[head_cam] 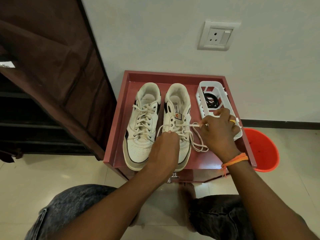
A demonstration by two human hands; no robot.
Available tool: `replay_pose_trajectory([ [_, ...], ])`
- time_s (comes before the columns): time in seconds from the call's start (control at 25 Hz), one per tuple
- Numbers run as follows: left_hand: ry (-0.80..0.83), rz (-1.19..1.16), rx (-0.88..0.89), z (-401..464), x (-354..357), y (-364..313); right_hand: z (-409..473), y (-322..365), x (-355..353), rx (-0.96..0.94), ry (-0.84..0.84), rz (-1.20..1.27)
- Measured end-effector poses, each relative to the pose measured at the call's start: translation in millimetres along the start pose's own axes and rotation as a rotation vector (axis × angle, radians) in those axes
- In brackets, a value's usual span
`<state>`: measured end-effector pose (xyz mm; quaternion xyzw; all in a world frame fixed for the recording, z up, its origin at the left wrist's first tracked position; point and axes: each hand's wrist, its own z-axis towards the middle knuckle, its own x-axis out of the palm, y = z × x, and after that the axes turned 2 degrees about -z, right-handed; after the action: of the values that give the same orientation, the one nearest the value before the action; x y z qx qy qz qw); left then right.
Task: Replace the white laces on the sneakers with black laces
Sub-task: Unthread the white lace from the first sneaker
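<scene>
Unlacing the right-hand sneaker [176,118] mid-surface, a person's right hand [218,129] pinches the white lace [188,125] while the left hand [164,146] curls on the eyelets; next, likely freeing the lower rows, black laces [210,100] waiting in the white basket [200,90] by the far right corner.

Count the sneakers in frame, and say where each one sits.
2. The left sneaker stands on the red tray, still fully laced in white. The right sneaker stands beside it, toe partly hidden under the left hand. No others show.
</scene>
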<state>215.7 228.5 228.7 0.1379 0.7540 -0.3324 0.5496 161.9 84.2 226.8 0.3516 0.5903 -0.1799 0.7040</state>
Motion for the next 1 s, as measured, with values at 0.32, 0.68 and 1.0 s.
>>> replay_pose_trajectory([
  [0.32,-0.017,0.03,-0.008,1.4,2.5,-0.9,-3.4,41.5,32.6,-0.238,-0.027,-0.036],
  [0.68,-0.008,0.015,0.001,-0.4,1.8,-1.2,4.8,-2.3,-6.0,0.063,0.018,0.028],
  [1.0,-0.01,0.009,-0.022,3.2,2.7,-1.0,1.9,32.8,28.1,-0.244,-0.097,0.054],
])
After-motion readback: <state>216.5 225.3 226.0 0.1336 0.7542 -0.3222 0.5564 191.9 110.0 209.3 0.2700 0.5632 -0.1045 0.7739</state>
